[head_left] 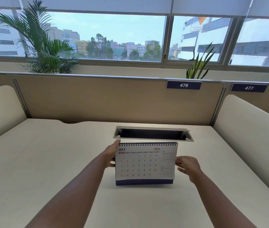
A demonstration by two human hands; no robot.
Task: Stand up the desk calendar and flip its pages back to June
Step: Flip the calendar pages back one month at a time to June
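Note:
The desk calendar stands upright on the white desk, its spiral binding along the top and a dark blue base at the bottom. The page facing me reads JULY 2026. My left hand grips the calendar's left edge, fingers reaching up to the top left corner. My right hand is at the right edge, its fingertips pinching the edge of the front page about halfway up.
An open cable tray is sunk into the desk just behind the calendar. A beige partition with labels 476 and 477 closes off the back. Low white dividers flank the desk left and right. Plants stand by the window.

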